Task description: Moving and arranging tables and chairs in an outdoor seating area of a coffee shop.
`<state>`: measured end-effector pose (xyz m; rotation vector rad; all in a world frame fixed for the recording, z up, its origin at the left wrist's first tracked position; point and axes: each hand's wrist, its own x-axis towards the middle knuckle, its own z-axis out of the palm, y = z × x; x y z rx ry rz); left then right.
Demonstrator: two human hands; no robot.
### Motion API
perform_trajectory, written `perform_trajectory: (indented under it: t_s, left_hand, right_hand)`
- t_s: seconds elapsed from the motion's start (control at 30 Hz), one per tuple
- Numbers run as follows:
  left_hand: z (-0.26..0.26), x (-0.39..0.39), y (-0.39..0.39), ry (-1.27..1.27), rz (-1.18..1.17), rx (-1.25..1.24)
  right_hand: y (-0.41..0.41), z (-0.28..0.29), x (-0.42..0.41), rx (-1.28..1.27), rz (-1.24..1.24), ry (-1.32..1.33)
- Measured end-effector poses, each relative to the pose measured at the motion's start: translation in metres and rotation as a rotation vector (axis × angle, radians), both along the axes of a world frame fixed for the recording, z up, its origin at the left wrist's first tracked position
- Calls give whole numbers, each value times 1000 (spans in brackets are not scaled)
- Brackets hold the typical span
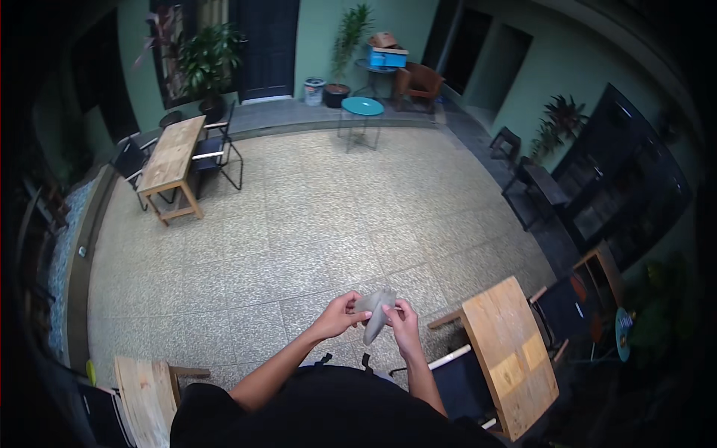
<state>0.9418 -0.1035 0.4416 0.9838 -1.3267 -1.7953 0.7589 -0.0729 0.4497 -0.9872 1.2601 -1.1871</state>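
Observation:
A small grey folded piece of cloth (376,303), perhaps a sock or glove, is held up in front of my body. My left hand (337,317) pinches its left side between thumb and fingers. On the other side, my right hand (404,325) grips it with the thumb on top. One narrow end of the cloth hangs down between the hands. Both hands are above the pebble-textured tiled floor (313,269).
A wooden table (507,347) with folding chairs stands close on my right, and another wooden table (147,397) at lower left. Farther off are a third wooden table (175,148), a round teal table (363,106) and potted plants (210,61). A raised curb (84,280) runs along the left.

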Motion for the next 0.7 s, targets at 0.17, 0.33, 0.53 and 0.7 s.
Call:
perform_trajectory:
  t_s: [0.17,0.33,0.53,0.7]
  left_hand:
    - [30,94,-32,-277,405,-224]
    - [54,157,-71,-701,730,-490]
    - [47,251,-148,1,996,-217]
    - [26,330,-195,84,1232,-220]
  right_hand:
    - [-80,23,102,-94,354,55]
    - [-153,8,166,-8,411,-192]
    - [-283,17,276,119,664,-284]
    - [-357,15,386,104,924,-355]
